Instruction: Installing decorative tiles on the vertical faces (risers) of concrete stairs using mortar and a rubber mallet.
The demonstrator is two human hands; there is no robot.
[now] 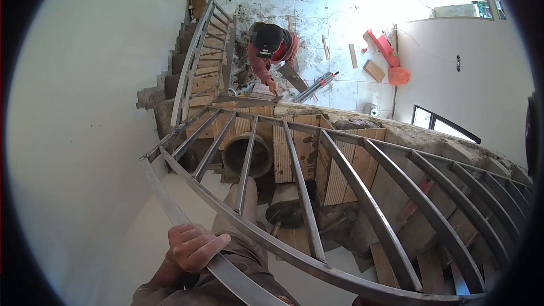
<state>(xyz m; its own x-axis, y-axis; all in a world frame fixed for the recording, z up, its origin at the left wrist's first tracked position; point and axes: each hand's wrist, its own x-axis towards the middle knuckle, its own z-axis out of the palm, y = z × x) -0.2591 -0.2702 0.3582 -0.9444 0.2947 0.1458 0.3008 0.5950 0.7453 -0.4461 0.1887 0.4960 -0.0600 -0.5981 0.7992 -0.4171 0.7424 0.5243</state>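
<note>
My left hand (195, 247) is closed around a flat grey metal handrail (161, 192) at the lower left, fingers wrapped over it. The rail runs from near my body up toward the corner of a metal stair railing (309, 130) with several slanted square-tube bars. My right hand does not show. Beyond the bars, a round bucket-like container (247, 156) stands on the stairs near my leg. Close to it lies a dark round pan or bowl (285, 213), partly covered by the railing.
Below, a co-worker in a dark cap (267, 39) bends by the stair edge, a trowel-like tool (293, 78) near one hand. Wood-coloured treads (204, 82) descend at left. Metal tubes (317, 86), a red plastic object (384, 50) and boards (374, 71) lie on the tiled floor.
</note>
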